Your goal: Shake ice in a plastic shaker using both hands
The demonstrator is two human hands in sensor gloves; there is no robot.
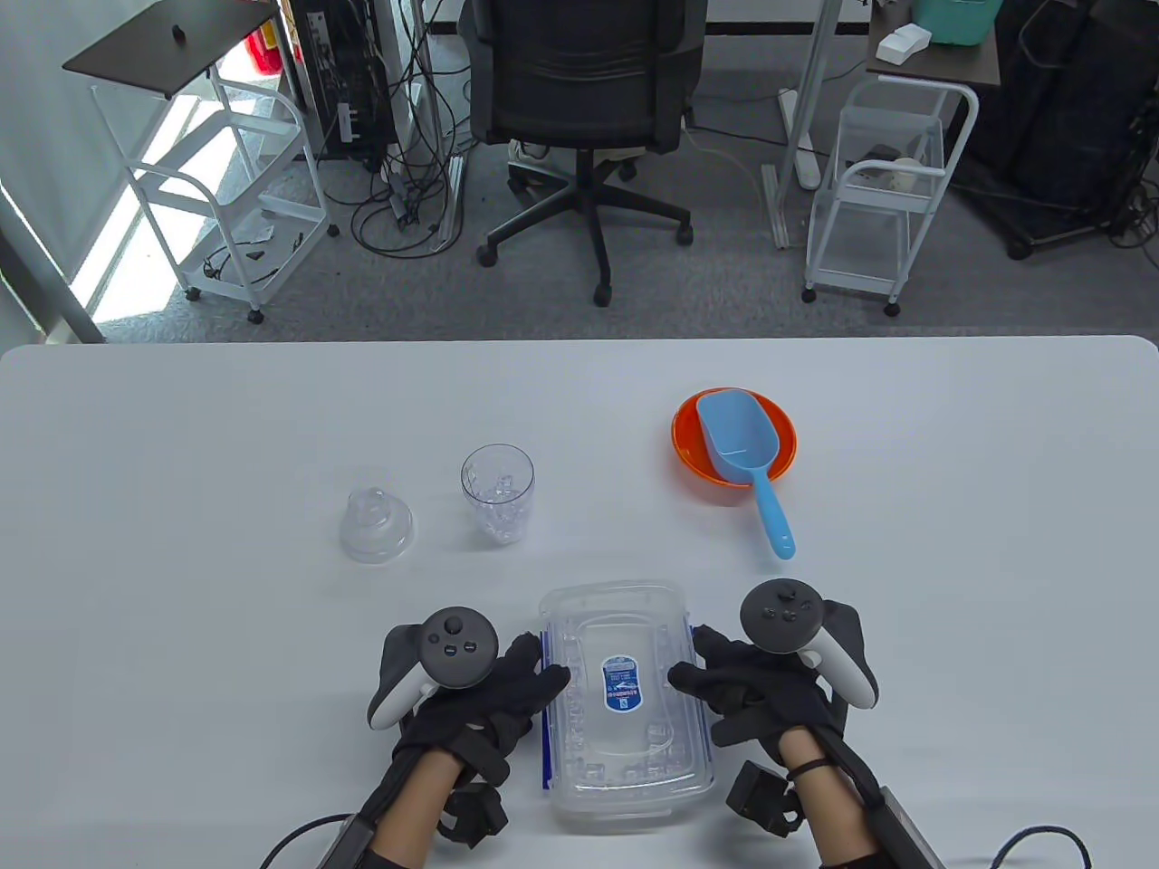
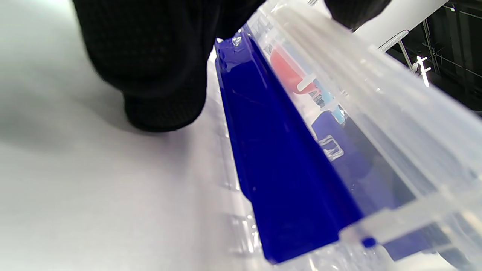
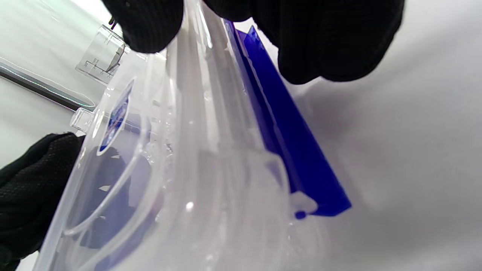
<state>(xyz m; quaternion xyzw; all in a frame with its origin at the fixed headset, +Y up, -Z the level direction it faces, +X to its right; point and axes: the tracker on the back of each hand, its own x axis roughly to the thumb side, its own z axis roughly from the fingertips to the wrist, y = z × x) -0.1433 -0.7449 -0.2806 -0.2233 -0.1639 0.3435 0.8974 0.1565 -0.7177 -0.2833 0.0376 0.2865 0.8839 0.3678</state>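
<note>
The clear plastic shaker cup [image 1: 498,496] stands upright mid-table with ice in it, and also shows in the right wrist view [image 3: 101,56]. Its clear domed lid [image 1: 376,525] sits apart to its left. A clear lidded ice container [image 1: 625,715] with blue side latches lies at the table's front. My left hand [image 1: 534,677] grips its left side, thumb over the lid and fingers [image 2: 158,75] at the blue latch [image 2: 278,158]. My right hand [image 1: 699,677] grips its right side, fingers [image 3: 331,37] at the other latch [image 3: 290,143].
An orange bowl [image 1: 780,436] stands at the right with a blue scoop [image 1: 751,462] resting in it, handle pointing toward me. The white table [image 1: 181,543] ends at a far edge, with an office chair and carts beyond.
</note>
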